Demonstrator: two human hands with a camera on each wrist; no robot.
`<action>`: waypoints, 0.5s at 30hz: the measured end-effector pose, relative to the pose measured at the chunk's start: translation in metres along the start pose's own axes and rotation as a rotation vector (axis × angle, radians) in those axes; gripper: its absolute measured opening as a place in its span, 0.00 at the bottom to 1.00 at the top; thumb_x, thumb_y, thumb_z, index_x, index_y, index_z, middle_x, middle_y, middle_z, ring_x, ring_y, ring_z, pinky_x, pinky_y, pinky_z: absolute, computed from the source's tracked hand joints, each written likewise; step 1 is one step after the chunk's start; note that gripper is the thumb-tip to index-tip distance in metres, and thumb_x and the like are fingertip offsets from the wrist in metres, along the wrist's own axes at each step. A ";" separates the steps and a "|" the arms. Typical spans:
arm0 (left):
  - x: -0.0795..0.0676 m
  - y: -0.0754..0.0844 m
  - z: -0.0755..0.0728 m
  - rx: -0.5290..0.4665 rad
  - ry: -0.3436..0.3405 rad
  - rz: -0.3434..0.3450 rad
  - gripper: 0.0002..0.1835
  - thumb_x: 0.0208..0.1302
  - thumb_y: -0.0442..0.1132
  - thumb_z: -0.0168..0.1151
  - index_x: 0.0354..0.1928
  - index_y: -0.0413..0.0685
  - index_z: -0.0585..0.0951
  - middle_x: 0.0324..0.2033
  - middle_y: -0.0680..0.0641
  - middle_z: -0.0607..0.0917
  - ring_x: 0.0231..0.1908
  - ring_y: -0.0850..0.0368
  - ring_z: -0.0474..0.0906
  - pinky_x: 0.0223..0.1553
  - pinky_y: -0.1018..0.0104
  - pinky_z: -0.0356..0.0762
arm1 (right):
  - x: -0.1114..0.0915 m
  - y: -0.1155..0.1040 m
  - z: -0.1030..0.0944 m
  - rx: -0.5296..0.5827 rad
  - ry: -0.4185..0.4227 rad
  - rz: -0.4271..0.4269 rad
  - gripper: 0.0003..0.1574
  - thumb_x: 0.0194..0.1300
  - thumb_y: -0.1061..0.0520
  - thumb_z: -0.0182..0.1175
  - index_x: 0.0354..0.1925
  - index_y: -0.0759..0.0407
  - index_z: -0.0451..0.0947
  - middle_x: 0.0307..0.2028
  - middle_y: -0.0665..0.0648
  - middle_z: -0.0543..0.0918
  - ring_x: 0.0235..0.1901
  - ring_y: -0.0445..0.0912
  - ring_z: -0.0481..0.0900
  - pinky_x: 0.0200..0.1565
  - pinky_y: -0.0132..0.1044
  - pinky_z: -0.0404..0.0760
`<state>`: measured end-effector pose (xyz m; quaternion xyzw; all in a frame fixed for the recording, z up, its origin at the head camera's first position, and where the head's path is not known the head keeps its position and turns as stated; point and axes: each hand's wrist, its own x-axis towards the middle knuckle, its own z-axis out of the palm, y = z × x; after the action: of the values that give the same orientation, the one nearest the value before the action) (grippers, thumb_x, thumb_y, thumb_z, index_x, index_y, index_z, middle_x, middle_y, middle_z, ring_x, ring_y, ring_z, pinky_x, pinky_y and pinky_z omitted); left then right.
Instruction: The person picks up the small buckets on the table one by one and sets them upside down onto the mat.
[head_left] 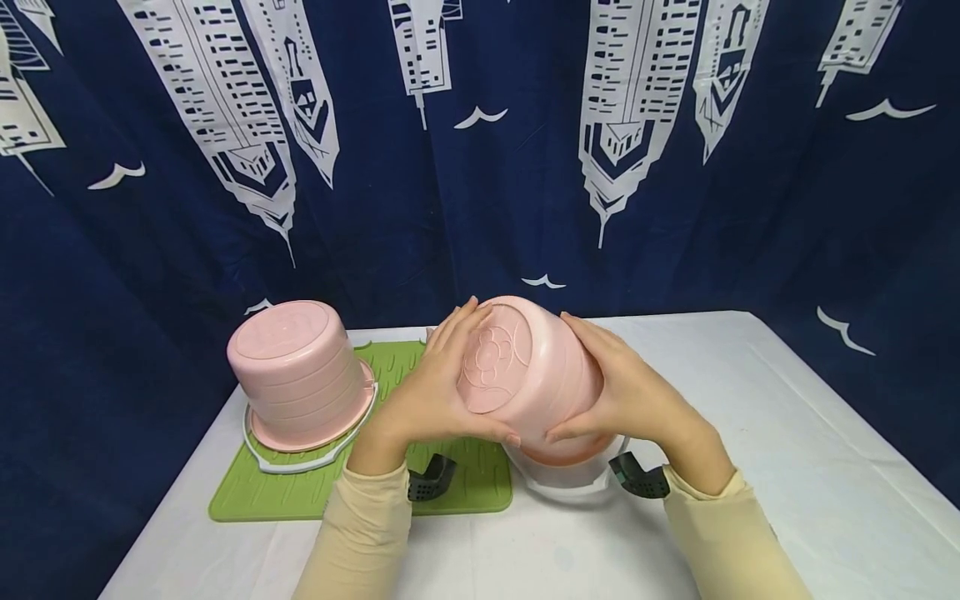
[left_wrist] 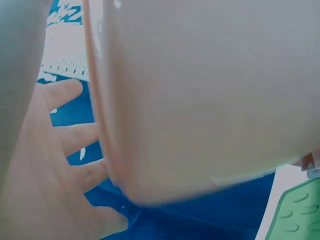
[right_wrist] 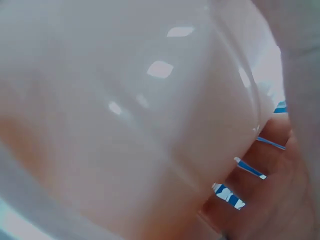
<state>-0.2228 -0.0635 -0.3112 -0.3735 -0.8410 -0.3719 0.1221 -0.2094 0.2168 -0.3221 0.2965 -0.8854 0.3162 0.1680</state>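
Note:
A pink bucket (head_left: 558, 375) is tilted over between both hands, its flower-embossed base turned up and to the left. The left hand (head_left: 442, 387) holds it at the base, fingers along the far edge and thumb on the near side. Around its side curves the right hand (head_left: 637, 392), thumb in front and fingers behind. A pale handle (head_left: 577, 492) shows below its lower end. In the left wrist view, the bucket wall (left_wrist: 200, 100) fills most of the picture beside the spread fingers (left_wrist: 75, 137). The right wrist view shows fingers (right_wrist: 250, 170) along the glossy wall.
A second pink bucket (head_left: 296, 375) stands upside down on a green ridged mat (head_left: 465, 483), its light grey handle (head_left: 300, 465) lying round the rim. The mat lies on a white-covered table (head_left: 787, 500). Behind hangs a dark blue curtain (head_left: 495, 208) with white building prints.

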 end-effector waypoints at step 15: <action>-0.004 -0.011 -0.013 -0.294 0.059 -0.039 0.78 0.29 0.43 0.91 0.81 0.58 0.45 0.76 0.54 0.56 0.74 0.58 0.52 0.72 0.49 0.51 | 0.002 0.004 0.000 0.393 0.070 -0.017 0.85 0.23 0.54 0.91 0.77 0.41 0.57 0.70 0.47 0.68 0.63 0.47 0.71 0.60 0.34 0.74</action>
<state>-0.2289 -0.0797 -0.3093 -0.3596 -0.7807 -0.5041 0.0836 -0.2138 0.2188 -0.3229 0.3199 -0.7977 0.4917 0.1400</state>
